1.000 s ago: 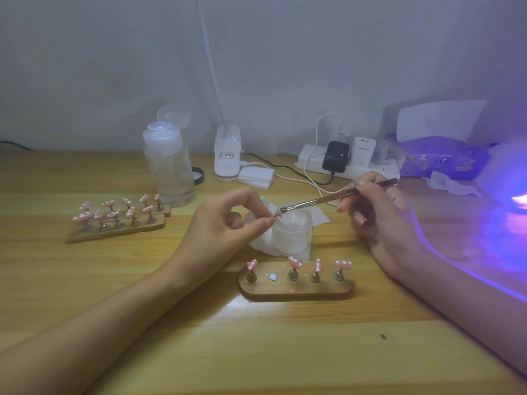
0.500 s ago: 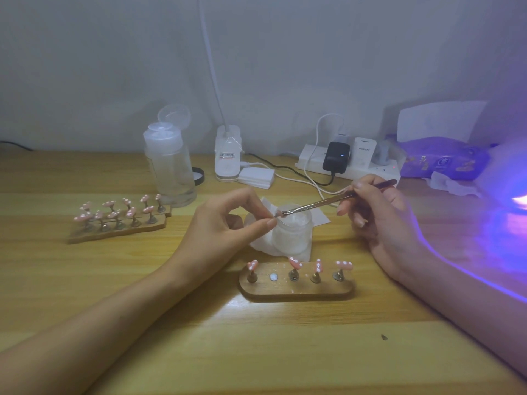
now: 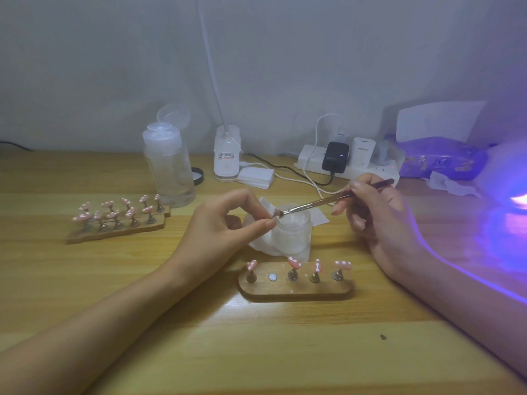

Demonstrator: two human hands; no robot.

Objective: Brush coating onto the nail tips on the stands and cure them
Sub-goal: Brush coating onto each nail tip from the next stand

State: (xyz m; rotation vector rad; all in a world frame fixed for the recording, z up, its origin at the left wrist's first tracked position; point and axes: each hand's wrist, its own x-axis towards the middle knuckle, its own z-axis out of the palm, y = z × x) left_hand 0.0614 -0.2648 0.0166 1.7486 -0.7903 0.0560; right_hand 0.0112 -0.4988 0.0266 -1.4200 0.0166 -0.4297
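Left hand (image 3: 225, 223) pinches small pink nail tip (image 3: 275, 214) between thumb and forefinger, just above rim of frosted jar (image 3: 293, 232). Right hand (image 3: 376, 218) grips thin brush (image 3: 328, 201) pen-style, bristles touching pinched tip. Wooden stand (image 3: 296, 289) at 6 o'clock of jar: four pink tips on pegs, silver disc showing at second spot from left. Far stands (image 3: 114, 233) with more tips at 9 o'clock, well apart. Purple lamp glow (image 3: 513, 201) at 3 o'clock.
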